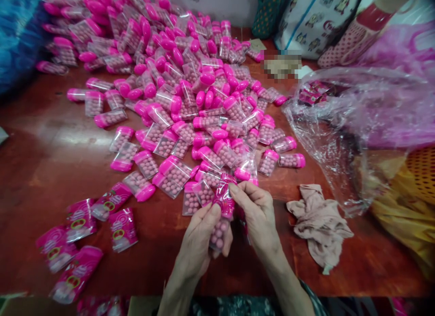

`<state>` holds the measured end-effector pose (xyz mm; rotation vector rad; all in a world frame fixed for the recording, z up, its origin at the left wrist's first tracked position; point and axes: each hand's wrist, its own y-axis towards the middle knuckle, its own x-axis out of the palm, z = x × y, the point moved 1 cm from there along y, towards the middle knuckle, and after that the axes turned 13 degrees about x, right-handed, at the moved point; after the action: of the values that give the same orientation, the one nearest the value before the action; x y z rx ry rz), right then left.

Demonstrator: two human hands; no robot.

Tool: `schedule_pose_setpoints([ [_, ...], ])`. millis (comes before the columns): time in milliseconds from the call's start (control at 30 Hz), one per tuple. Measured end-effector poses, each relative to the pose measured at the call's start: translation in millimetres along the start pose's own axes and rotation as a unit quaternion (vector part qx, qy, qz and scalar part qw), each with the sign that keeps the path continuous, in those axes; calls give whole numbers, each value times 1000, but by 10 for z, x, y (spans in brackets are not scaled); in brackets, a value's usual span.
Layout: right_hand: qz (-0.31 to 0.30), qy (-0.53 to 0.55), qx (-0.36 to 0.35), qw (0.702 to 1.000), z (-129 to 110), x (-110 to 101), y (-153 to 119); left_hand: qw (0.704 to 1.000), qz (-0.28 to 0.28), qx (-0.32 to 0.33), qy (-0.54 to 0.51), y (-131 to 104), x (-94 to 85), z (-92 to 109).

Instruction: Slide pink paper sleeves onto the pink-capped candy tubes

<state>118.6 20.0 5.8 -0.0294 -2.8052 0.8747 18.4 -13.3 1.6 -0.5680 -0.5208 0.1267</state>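
Near the table's front edge, my left hand (203, 230) grips a small clear container of pink candy balls (219, 234), its lower part showing between thumb and fingers. Over the container's upper end sits a shiny pink printed wrapper (224, 193). My right hand (256, 211) pinches the wrapper's upper right edge between thumb and fingers. Some more pink wrapping hangs partly hidden below my right palm. Just beyond both hands, a large heap of pink-capped candy containers (170, 175) spreads to the back wall.
Several wrapped packs (79, 221) lie at the left front. A crumpled beige cloth (321, 223) rests right of my hands. Clear plastic bag (340, 171) and yellow bag (404, 211) lie at right, a blue bag (20, 39) at far left. The brown table (44, 162) is glossy.
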Motion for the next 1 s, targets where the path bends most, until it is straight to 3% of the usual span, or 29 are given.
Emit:
schedule_pose_setpoints([
  [167,39,-8,-10,999,51,23,28,999,48,-16,-3,7,-3,3],
  [300,48,-13,-25,998,59,43,-30,998,48,27,5,4,6,12],
  [400,70,-62,-44,995,83,75,-127,994,87,68,22,3,-2,12],
  [567,139,-185,-215,949,133,165,-221,966,198,144,79,-2,-56,-5],
  [800,91,-169,-323,927,177,249,-235,954,226,185,66,-70,-19,-9],
  [1000,82,-176,-330,924,298,247,-283,951,257,164,51,-66,-5,32],
])
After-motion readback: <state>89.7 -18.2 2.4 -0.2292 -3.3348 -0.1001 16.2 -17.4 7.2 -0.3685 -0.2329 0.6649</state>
